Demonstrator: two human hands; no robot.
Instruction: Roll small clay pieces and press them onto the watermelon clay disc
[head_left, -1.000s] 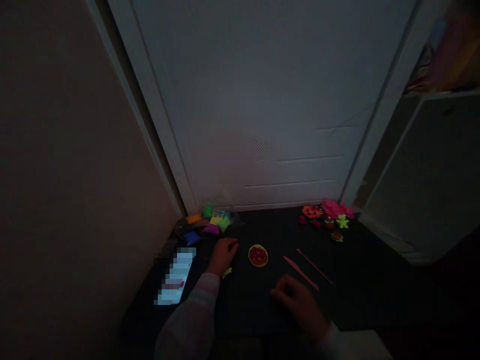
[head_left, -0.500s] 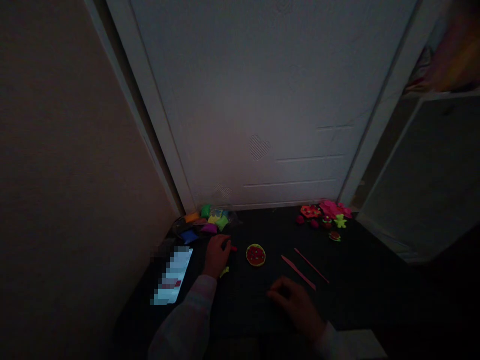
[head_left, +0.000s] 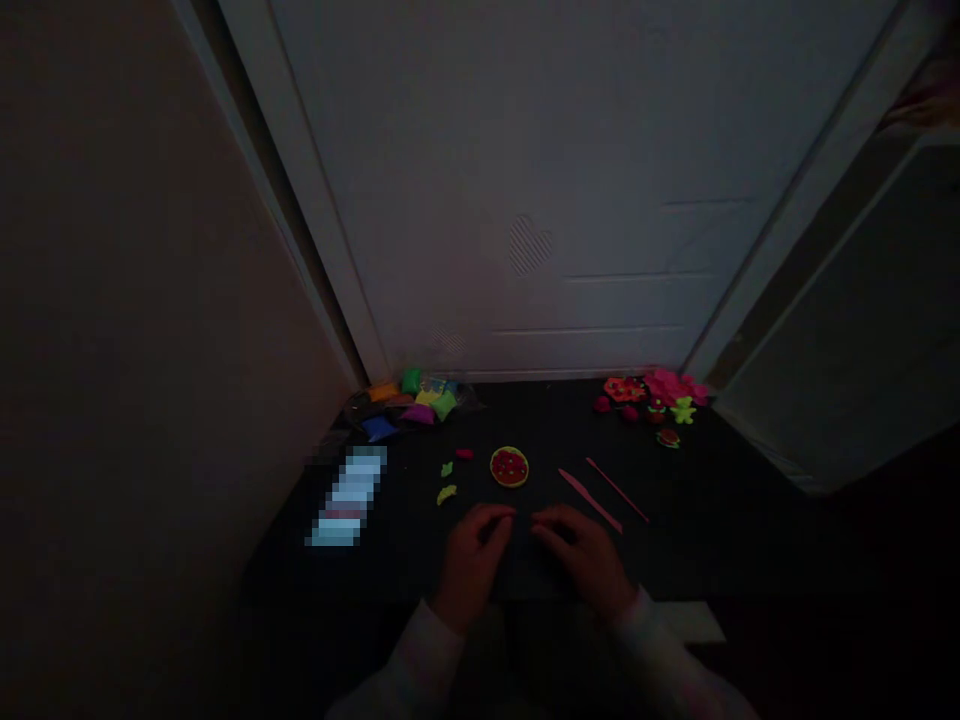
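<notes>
Side by side at the front of the black table, my left hand (head_left: 474, 565) and my right hand (head_left: 589, 560) face each other, a small gap between their fingertips. Both are closed in a pinch; anything held there is too small and dark to make out. Just beyond them lies a round clay pizza (head_left: 509, 467) with a yellow rim and a red top with small dots. Left of it are a red clay piece (head_left: 464, 454), a green piece (head_left: 447, 469) and a yellow piece (head_left: 447, 494). A pink modelling knife (head_left: 590, 499) and a thin pink stick (head_left: 616, 489) lie beyond my right hand.
Plastic packets of coloured clay (head_left: 418, 411) lie at the back left. A lit, blurred-out screen (head_left: 349, 497) is on the left. Pink clay figures (head_left: 674, 388), with a yellow-green bear (head_left: 683, 410), sit at the back right. A white door panel (head_left: 480, 200) rises behind the table (head_left: 540, 420).
My left hand has left the small clay pieces and come back toward the front, opposite my right hand, uncovering the red and green pieces. The view has tilted slightly, shifting the table upward.
</notes>
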